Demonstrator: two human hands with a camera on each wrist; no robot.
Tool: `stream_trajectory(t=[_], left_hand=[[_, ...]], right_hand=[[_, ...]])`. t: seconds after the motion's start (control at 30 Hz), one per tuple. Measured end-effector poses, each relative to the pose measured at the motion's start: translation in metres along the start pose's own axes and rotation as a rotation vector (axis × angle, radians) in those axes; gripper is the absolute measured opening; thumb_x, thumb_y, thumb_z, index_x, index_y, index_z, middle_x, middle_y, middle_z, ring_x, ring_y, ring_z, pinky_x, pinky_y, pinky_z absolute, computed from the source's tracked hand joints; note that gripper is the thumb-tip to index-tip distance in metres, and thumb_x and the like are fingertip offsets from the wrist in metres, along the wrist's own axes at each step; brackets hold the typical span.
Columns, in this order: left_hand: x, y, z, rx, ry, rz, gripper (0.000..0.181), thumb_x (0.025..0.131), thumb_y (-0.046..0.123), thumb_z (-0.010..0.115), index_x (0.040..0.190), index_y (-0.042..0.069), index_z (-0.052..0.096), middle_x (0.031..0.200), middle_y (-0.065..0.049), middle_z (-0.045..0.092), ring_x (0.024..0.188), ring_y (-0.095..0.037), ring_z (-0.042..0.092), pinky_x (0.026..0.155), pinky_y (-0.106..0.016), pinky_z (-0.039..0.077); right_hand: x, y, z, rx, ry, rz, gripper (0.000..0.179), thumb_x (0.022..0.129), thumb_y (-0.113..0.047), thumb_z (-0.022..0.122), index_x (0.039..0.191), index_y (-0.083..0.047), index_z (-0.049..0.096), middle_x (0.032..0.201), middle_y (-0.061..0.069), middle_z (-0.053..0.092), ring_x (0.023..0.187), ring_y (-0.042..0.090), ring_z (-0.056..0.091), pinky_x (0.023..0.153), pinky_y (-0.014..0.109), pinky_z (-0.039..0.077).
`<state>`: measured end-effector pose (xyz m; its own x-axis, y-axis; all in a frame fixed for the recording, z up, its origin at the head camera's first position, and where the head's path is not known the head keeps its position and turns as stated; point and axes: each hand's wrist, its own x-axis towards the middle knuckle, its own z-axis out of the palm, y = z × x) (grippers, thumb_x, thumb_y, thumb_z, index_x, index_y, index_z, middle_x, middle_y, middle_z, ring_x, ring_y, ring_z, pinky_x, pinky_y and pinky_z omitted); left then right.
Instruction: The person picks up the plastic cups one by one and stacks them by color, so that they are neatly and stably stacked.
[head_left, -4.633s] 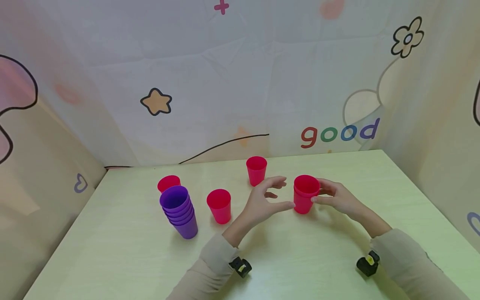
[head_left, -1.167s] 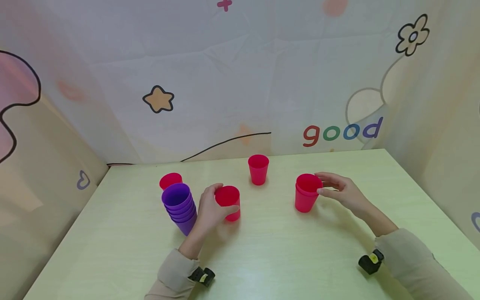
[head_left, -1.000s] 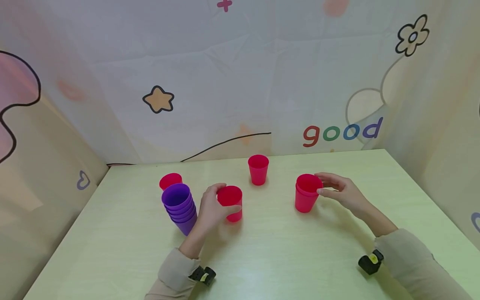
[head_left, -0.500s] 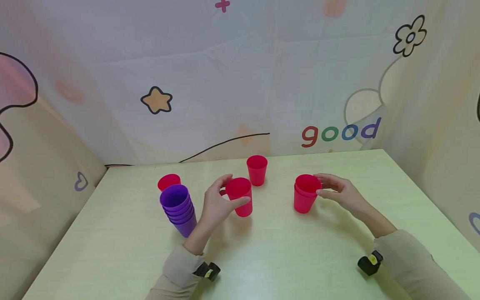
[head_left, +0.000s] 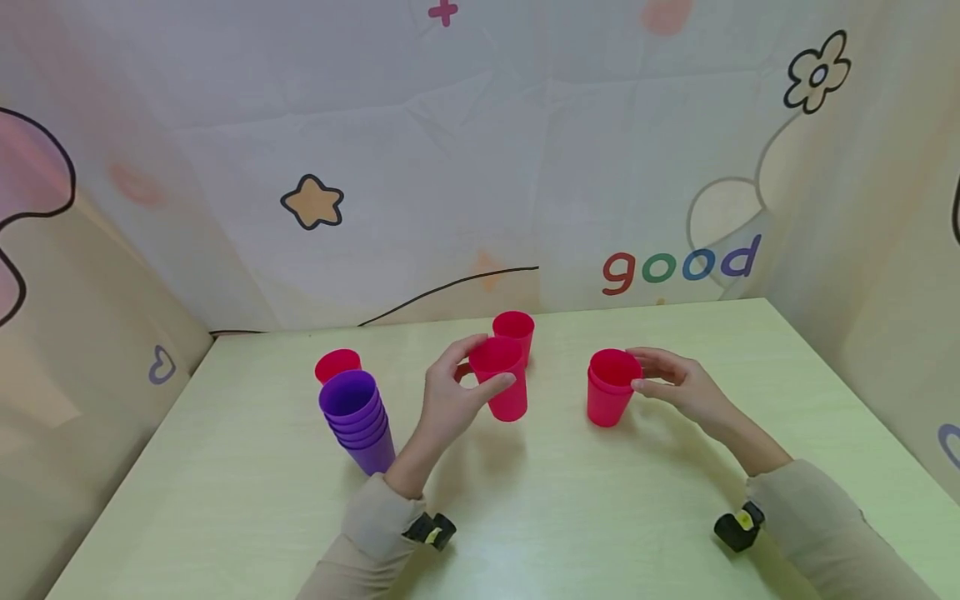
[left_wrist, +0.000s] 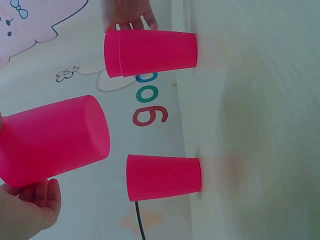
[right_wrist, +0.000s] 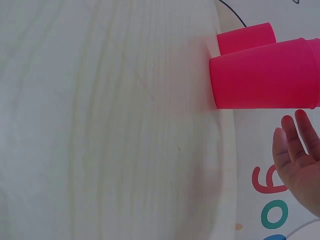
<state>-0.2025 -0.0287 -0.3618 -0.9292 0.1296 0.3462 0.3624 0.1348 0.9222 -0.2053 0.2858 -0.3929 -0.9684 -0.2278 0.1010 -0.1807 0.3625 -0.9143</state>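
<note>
My left hand grips a red cup between thumb and fingers, raised over the table. In the left wrist view that lifted cup hangs clear, its base pointing toward the table. To its right stand two nested red cups. Beside them is my right hand, fingers loosely extended, thumb and fingertips right at the rim. The right wrist view shows several straight fingers next to the nested pair. Just behind the lifted cup another red cup stands, partly hidden.
A tilted-looking stack of several purple cups stands at the left of the pale table. Behind it a red cup is mostly hidden. A printed cloth rises along the table's back edge.
My left hand has taken the red cup from beside the purple stack, lifted it and moved it right. My right hand stays at the nested red cups.
</note>
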Motion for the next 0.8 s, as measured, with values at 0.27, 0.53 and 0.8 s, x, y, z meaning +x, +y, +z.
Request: stream_trajectory(t=[0.27, 0.53, 0.8], left_hand=[[0.007, 0.007, 0.008, -0.016, -0.015, 0.054, 0.061, 0.073, 0.013, 0.076, 0.127, 0.009, 0.049, 0.118, -0.005, 0.054, 0.107, -0.025, 0.050, 0.076, -0.034, 0.051], [0.017, 0.021, 0.019, -0.035, -0.049, 0.067, 0.066, 0.071, 0.011, 0.076, 0.130, 0.008, 0.045, 0.121, -0.006, 0.052, 0.108, -0.023, 0.049, 0.078, -0.037, 0.051], [0.029, 0.027, 0.036, -0.029, -0.080, 0.048, 0.066, 0.071, 0.014, 0.077, 0.129, 0.012, 0.046, 0.119, -0.003, 0.053, 0.104, -0.020, 0.051, 0.079, -0.035, 0.050]], right_hand=[[0.000, 0.000, 0.000, -0.005, -0.003, 0.002, 0.054, 0.088, -0.019, 0.060, 0.134, -0.001, 0.038, 0.128, 0.022, 0.045, 0.111, 0.033, 0.046, 0.082, 0.032, 0.048], [0.000, 0.000, 0.001, -0.006, 0.001, 0.008, 0.056, 0.087, -0.020, 0.061, 0.135, -0.001, 0.038, 0.128, 0.022, 0.045, 0.112, 0.035, 0.045, 0.081, 0.029, 0.048], [0.000, 0.001, 0.001, 0.000, 0.006, 0.012, 0.055, 0.088, -0.020, 0.060, 0.135, -0.002, 0.038, 0.128, 0.021, 0.046, 0.111, 0.034, 0.046, 0.081, 0.029, 0.048]])
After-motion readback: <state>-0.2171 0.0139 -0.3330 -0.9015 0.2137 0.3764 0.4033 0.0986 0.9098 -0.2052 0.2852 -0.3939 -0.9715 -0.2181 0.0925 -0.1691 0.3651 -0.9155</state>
